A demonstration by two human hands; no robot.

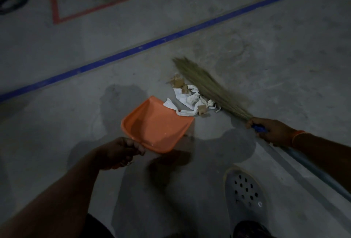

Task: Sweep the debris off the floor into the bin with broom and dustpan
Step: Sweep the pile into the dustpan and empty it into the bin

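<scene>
1. While the left hand (121, 152) grips the orange dustpan (157, 125) at its rear edge, fingers curled around it, the pan sits tilted with its open lip toward the debris (190, 97).
2. Right hand (271, 129) is wrapped around the blue collar of the broom (207, 86), just below the grass bristles; the pale handle runs back past the wrist.
3. Debris: crumpled white paper and brown card scraps on the grey floor (266, 57), between bristles and pan lip. One white strip already overlaps the lip.
4. Judgement: step in hand is the push into the pan. Press the lip flat to the floor so scraps cannot slide under.
5. Short, low strokes toward the pan; light paper may scatter if flicked.
6. Bin not in view.
7. Bristles blurred; contact with the pile uncertain.
</scene>
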